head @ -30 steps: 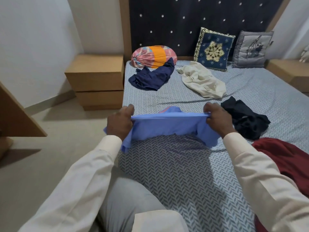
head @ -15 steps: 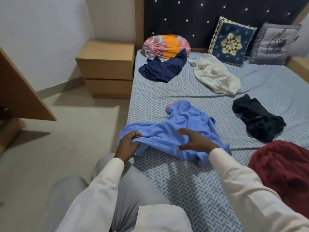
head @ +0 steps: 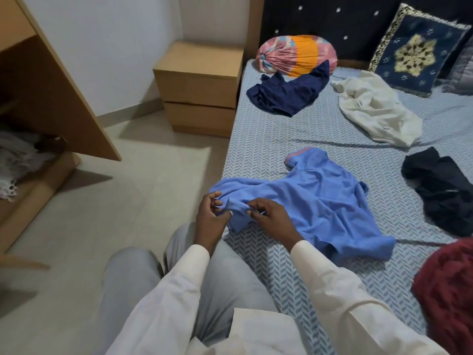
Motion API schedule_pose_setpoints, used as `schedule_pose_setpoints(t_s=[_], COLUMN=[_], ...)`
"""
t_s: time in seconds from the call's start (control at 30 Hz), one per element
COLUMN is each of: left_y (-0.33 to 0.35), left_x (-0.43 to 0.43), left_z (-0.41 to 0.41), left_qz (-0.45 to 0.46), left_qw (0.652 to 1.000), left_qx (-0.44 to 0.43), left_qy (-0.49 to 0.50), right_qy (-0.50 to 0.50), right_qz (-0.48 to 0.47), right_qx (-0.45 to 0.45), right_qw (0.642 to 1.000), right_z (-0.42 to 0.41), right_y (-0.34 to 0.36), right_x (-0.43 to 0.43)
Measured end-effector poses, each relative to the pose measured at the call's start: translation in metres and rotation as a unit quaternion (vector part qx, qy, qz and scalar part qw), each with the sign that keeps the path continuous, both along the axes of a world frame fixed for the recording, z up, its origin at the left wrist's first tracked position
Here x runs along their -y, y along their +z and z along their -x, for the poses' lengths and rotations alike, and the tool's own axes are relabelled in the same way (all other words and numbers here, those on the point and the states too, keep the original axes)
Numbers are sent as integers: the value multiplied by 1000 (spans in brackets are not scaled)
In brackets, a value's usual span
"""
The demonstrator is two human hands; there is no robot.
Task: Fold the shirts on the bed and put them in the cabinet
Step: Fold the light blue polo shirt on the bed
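A person is sitting at the edge of the bed [head: 268, 139] and is working on the blue shirt [head: 320, 201], which is lying spread and rumpled on the patterned sheet with its collar pointing toward the headboard. The left hand [head: 212, 219] is pinching a bunched edge at the shirt's near-left corner, its fingers [head: 213, 197] curling narrowly round the cloth. The right hand [head: 272, 220] is gripping the same bunched edge just beside it, thumb and forefinger closing on the fold while the other fingers are hanging loosely over the fabric. Beyond the blue shirt, a navy shirt [head: 286, 94] is lying crumpled against a striped bolster [head: 297, 53], and a cream shirt [head: 376, 114] is sprawling to its right. To the right of the blue shirt a black shirt [head: 440, 190] is sitting in a heap, and nearer the person a maroon garment [head: 450, 290] is lying at the frame's edge. Well to the left of the blue shirt, across the floor, the wooden cabinet [head: 51, 98] is standing open with grey cloth inside.
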State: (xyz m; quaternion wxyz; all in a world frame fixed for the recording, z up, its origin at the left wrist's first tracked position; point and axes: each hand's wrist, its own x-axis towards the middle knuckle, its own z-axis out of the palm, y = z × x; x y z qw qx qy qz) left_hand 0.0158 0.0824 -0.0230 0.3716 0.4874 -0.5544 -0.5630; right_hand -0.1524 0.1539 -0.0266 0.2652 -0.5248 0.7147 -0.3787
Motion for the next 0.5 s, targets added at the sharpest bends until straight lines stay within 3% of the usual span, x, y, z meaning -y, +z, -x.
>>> schedule_pose_setpoints(t_s=[0.1, 0.27, 0.37, 0.5], left_y=[3, 7, 5, 1], left_x=[-4, -11, -11, -12], left_z=[1, 3, 2, 4], left_qz=[-5, 90, 95, 137], left_qw=[1000, 995, 995, 986], left_qx=[-11, 26, 38, 99], left_qy=[-7, 26, 12, -7], right_qy=[-26, -17, -11, 3], right_qz=[5, 11, 10, 15], right_qx=[9, -16, -25, -23], right_qw=[1000, 1000, 1000, 1000], right_z=[0, 2, 1, -2], right_y=[-1, -2, -2, 3], right_x=[-3, -3, -2, -2])
